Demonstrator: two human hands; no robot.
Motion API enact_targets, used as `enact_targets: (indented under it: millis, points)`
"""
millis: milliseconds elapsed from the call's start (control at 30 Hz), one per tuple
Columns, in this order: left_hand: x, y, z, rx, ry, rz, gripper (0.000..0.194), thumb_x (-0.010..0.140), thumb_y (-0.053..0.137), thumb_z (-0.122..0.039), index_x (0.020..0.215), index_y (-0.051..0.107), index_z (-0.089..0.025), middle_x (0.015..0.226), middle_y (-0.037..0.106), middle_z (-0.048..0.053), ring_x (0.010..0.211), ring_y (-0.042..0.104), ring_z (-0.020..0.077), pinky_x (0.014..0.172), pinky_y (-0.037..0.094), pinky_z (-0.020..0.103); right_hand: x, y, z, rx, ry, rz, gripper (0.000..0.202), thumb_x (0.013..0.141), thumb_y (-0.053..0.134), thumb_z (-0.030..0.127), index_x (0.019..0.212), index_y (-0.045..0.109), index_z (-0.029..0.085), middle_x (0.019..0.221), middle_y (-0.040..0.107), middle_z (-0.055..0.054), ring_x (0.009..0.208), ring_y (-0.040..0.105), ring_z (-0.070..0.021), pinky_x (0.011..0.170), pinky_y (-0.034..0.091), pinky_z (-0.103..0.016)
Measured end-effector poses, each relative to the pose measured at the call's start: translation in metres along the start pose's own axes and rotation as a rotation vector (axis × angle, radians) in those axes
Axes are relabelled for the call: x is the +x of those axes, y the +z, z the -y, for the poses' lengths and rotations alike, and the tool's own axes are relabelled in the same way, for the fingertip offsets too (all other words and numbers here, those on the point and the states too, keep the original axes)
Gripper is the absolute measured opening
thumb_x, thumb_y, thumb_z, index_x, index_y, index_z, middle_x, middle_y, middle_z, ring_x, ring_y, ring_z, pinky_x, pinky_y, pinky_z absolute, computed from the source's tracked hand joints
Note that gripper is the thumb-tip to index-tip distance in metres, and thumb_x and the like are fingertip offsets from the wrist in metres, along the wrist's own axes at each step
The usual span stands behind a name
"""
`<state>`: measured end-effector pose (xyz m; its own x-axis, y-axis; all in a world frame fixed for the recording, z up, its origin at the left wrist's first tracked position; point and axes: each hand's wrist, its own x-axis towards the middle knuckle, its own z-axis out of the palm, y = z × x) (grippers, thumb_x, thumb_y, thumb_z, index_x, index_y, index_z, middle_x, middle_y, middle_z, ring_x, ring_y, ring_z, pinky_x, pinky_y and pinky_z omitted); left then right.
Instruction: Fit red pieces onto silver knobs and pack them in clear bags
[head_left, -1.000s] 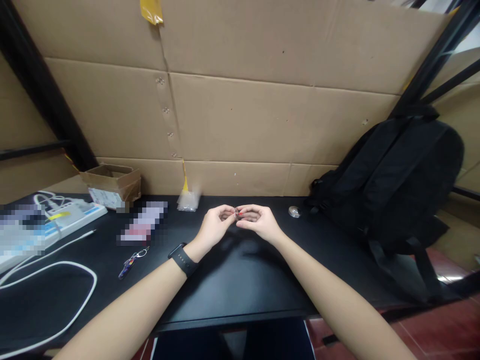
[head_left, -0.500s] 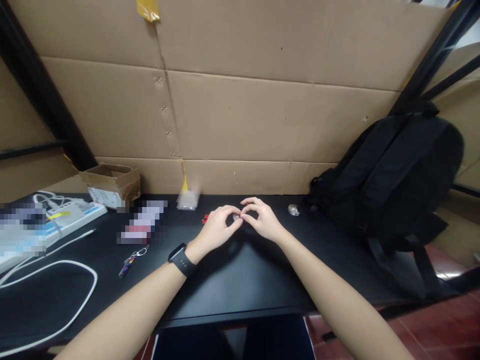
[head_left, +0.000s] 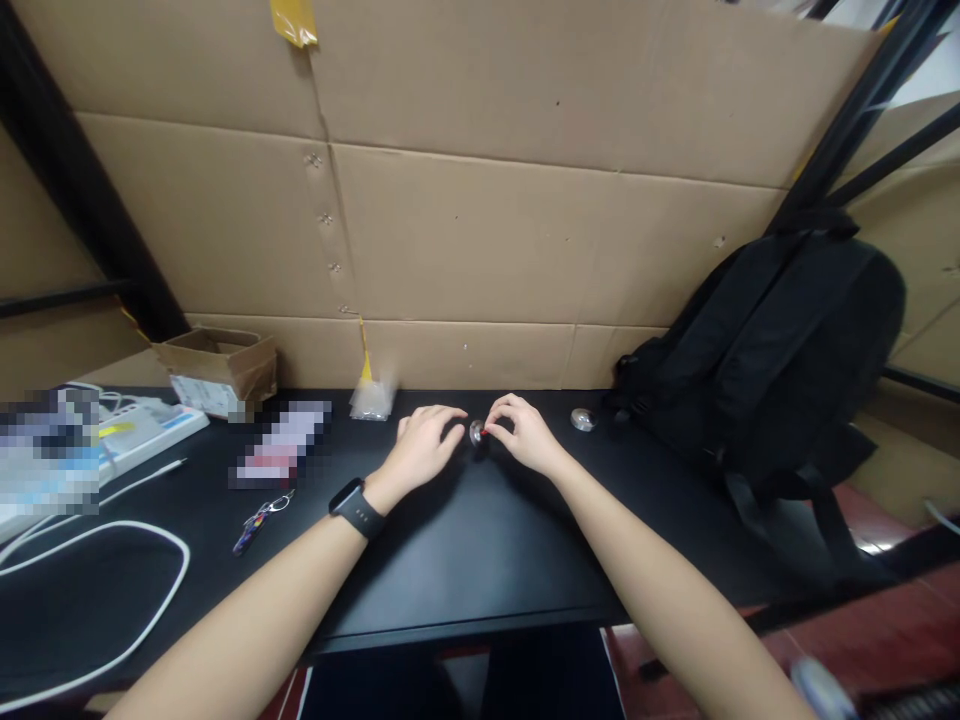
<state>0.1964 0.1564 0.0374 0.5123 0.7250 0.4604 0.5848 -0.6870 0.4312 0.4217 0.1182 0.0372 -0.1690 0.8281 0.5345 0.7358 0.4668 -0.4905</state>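
My left hand (head_left: pixel 429 444), with a black watch on its wrist, is open just left of a small clear, shiny round piece (head_left: pixel 476 433). Its thumb and fingers are apart and hold nothing. My right hand (head_left: pixel 521 432) is closed in a pinch on a small red piece (head_left: pixel 486 430), right beside the clear round piece. Whether the red piece touches the clear one cannot be made out. A second clear domed piece (head_left: pixel 583 419) lies on the black table (head_left: pixel 480 560), to the right of my right hand.
Small clear bags (head_left: pixel 373 399) lie at the back near the cardboard wall. A cardboard box (head_left: pixel 223 370), a power strip, a white cable (head_left: pixel 180 555) and a keychain (head_left: pixel 253 532) are on the left. A black backpack (head_left: pixel 780 340) fills the right side.
My left hand has moved left, away from my right hand, and its fingers have parted. The red piece beside my left hand is now in my right fingers, and the clear round piece shows more fully.
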Motion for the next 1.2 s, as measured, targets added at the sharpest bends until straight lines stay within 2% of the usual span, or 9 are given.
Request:
enact_targets:
  millis: [167,267,367,467,533,600,700,933,1200]
  points:
    - [0.007,-0.01,0.03,0.129,-0.02,0.028,0.022,0.092,0.055,-0.033,0.1,0.075,-0.027,0.113,0.073,0.007,0.112,0.06,0.0313,0.095,0.044,0.044,0.002,0.004,-0.03,-0.128,0.16,-0.012,0.007,0.084,0.071,0.017,0.078,0.075,0.02,0.097,0.066,-0.006,0.093,0.061,-0.0204,0.089,0.047,-0.037]
    - [0.009,-0.017,0.046,0.192,-0.013,0.056,0.021,0.089,0.057,-0.029,0.099,0.076,-0.026,0.113,0.073,0.007,0.111,0.061,0.0317,0.093,0.045,0.043,0.005,-0.004,-0.043,-0.165,0.202,0.001,0.008,0.085,0.069,0.02,0.081,0.076,0.02,0.096,0.068,-0.006,0.093,0.063,-0.0201,0.089,0.047,-0.036]
    - [0.012,-0.022,0.061,0.211,-0.002,0.085,0.024,0.088,0.054,-0.023,0.1,0.076,-0.025,0.109,0.074,0.007,0.105,0.065,0.0292,0.088,0.047,0.038,0.005,-0.027,-0.058,-0.282,0.253,0.009,0.014,0.088,0.067,0.025,0.097,0.076,0.02,0.108,0.07,-0.01,0.102,0.064,-0.0226,0.095,0.047,-0.038]
    - [0.013,-0.025,0.074,0.178,0.004,0.142,0.026,0.085,0.055,-0.02,0.103,0.074,-0.024,0.097,0.076,0.005,0.088,0.069,0.0235,0.079,0.048,0.032,-0.003,-0.059,-0.079,-0.487,0.417,0.008,0.03,0.083,0.071,0.03,0.111,0.074,0.021,0.125,0.066,-0.014,0.118,0.06,-0.0306,0.101,0.045,-0.045]
    - [0.014,-0.026,0.079,0.151,0.006,0.179,0.027,0.083,0.057,-0.02,0.105,0.073,-0.024,0.09,0.076,0.004,0.081,0.069,0.021,0.075,0.048,0.029,-0.01,-0.077,-0.094,-0.55,0.569,0.037,0.042,0.076,0.078,0.035,0.115,0.074,0.021,0.127,0.066,-0.015,0.12,0.06,-0.0346,0.1,0.047,-0.048]
    - [0.014,-0.025,0.082,0.142,0.022,0.198,0.027,0.083,0.057,-0.019,0.104,0.074,-0.024,0.092,0.076,0.004,0.083,0.069,0.0207,0.076,0.047,0.028,-0.017,-0.09,-0.107,-0.53,0.647,0.086,0.042,0.071,0.081,0.034,0.111,0.075,0.021,0.113,0.073,-0.013,0.111,0.066,-0.0327,0.096,0.05,-0.044]
    - [0.014,-0.025,0.083,0.138,0.037,0.195,0.023,0.084,0.058,-0.022,0.098,0.076,-0.023,0.095,0.075,0.006,0.086,0.068,0.0216,0.077,0.047,0.029,-0.023,-0.1,-0.118,-0.501,0.648,0.098,0.036,0.069,0.081,0.03,0.103,0.077,0.021,0.102,0.077,-0.01,0.102,0.071,-0.0281,0.092,0.052,-0.037]
    - [0.014,-0.03,0.074,0.162,0.047,0.193,0.01,0.079,0.068,-0.027,0.083,0.076,-0.024,0.085,0.074,0.005,0.077,0.067,0.0209,0.072,0.046,0.028,-0.025,-0.102,-0.126,-0.467,0.61,0.06,0.036,0.071,0.079,0.027,0.106,0.077,0.022,0.103,0.078,-0.01,0.099,0.073,-0.0257,0.091,0.054,-0.034]
    - [0.011,-0.03,0.063,0.177,0.027,0.19,0.014,0.083,0.062,-0.024,0.073,0.072,-0.022,0.078,0.073,0.006,0.073,0.066,0.0212,0.07,0.044,0.029,-0.029,-0.106,-0.127,-0.463,0.585,0.037,0.038,0.07,0.078,0.02,0.107,0.077,0.022,0.104,0.078,-0.01,0.098,0.073,-0.0249,0.088,0.054,-0.032]
